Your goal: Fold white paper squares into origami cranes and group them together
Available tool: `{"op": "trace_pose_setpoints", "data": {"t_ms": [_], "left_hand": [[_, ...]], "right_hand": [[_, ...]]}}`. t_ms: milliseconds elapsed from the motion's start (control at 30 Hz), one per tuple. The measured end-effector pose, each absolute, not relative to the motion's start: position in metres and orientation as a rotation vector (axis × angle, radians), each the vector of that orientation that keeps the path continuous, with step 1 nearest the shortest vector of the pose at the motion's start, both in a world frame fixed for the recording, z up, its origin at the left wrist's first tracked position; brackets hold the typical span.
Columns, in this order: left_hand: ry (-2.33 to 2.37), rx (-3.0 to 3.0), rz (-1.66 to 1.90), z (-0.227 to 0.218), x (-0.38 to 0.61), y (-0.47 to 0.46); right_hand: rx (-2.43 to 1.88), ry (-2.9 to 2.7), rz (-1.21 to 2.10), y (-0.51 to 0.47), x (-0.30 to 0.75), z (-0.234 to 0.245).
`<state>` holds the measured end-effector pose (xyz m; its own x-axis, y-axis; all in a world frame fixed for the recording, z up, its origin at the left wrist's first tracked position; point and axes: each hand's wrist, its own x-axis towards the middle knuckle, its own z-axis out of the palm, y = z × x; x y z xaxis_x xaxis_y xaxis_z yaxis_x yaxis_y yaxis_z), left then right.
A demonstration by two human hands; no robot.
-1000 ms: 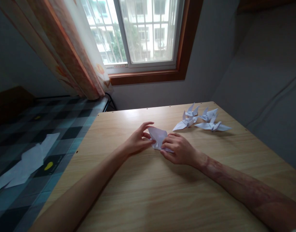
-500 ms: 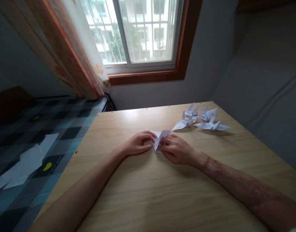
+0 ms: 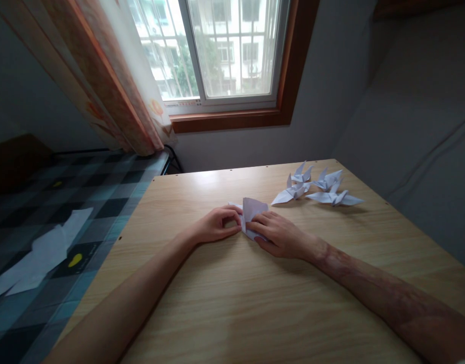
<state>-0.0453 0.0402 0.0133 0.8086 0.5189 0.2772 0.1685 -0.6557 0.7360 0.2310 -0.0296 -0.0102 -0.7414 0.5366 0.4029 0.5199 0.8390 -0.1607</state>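
A small sheet of folded white paper (image 3: 254, 207) lies on the wooden table between my hands, one flap of it standing up. My left hand (image 3: 219, 224) pinches the paper's left edge with thumb and fingers curled round. From the other side my right hand (image 3: 276, 232) grips the paper, its fingers tucked behind and against the raised flap. The lower part of the paper is partly covered by my right fingers. Beyond my right hand sit several white origami cranes (image 3: 334, 197), grouped near the table's far right corner.
The wooden table (image 3: 232, 303) reaches toward the wall below the window (image 3: 236, 50). At left, lower than the table, a checked bed cover (image 3: 114, 207) carries loose white paper sheets (image 3: 46, 255). An orange patterned curtain (image 3: 114, 76) hangs at the window's left.
The raised flap of the paper has swung to the left and stands more upright. My right fingers have shifted slightly along it; my left hand stays almost in place.
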Motion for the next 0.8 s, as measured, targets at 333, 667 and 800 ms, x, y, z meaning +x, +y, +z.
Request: {"op": "trace_pose_setpoints", "data": {"t_ms": [333, 667, 800], "left_hand": [[0.505, 2.303, 0.627, 0.012, -0.042, 0.038], [0.574, 2.263, 0.646, 0.009, -0.039, 0.038], [0.621, 2.258, 0.682, 0.003, -0.035, 0.039]], "right_hand": [[-0.789, -2.589, 0.042, -0.031, 0.23, -0.008], [-0.748, -2.583, -0.018, -0.03, 0.23, -0.008], [-0.751, -2.588, -0.031, -0.029, 0.23, -0.009]]}}
